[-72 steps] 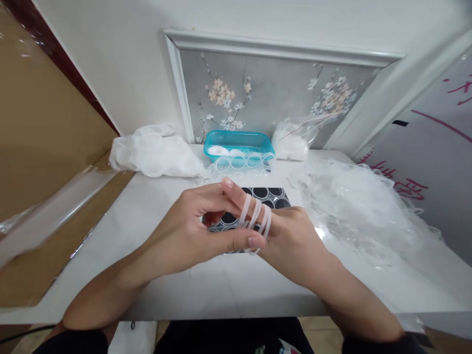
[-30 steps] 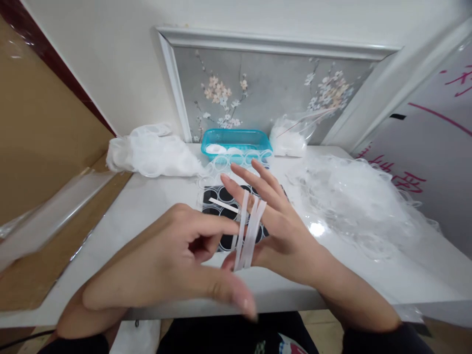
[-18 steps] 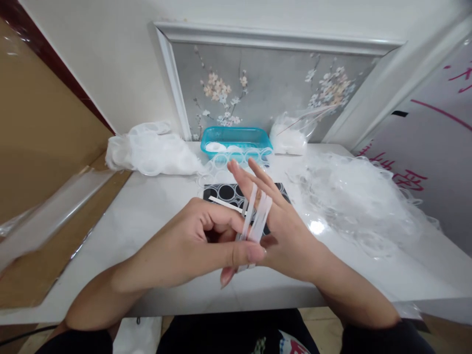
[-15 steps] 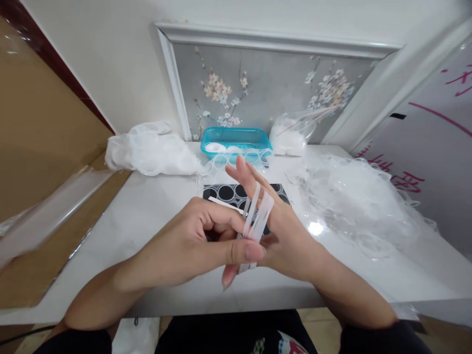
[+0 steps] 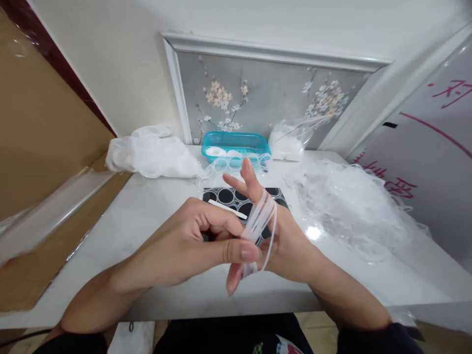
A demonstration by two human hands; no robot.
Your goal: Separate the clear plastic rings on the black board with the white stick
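Note:
Translucent white bands (image 5: 260, 219) are looped around the spread fingers and thumb of my right hand (image 5: 282, 241), stretched between them. My left hand (image 5: 195, 246) is closed, with its thumb and index finger pinching the bands on their near side. One band hangs apart from the bundle, across the right palm. Behind the hands lies a black sheet (image 5: 224, 195) bearing clear ring outlines, partly hidden. A thin white strip (image 5: 226, 208) shows just above my left index finger; whether it rests on the sheet or is held, I cannot tell.
A blue tray (image 5: 236, 135) with white pieces stands at the back of the white table (image 5: 165, 300). White ring material (image 5: 155, 152) is piled left, with a larger heap (image 5: 354, 206) right. A clear bag (image 5: 287, 140) sits beside the tray; cardboard (image 5: 47, 147) borders the left.
The bands on my right hand have slanted and bunched towards the left pinch, and one now stands apart. The right fingers have spread wider. My left hand keeps its pinch. The view has tilted slightly.

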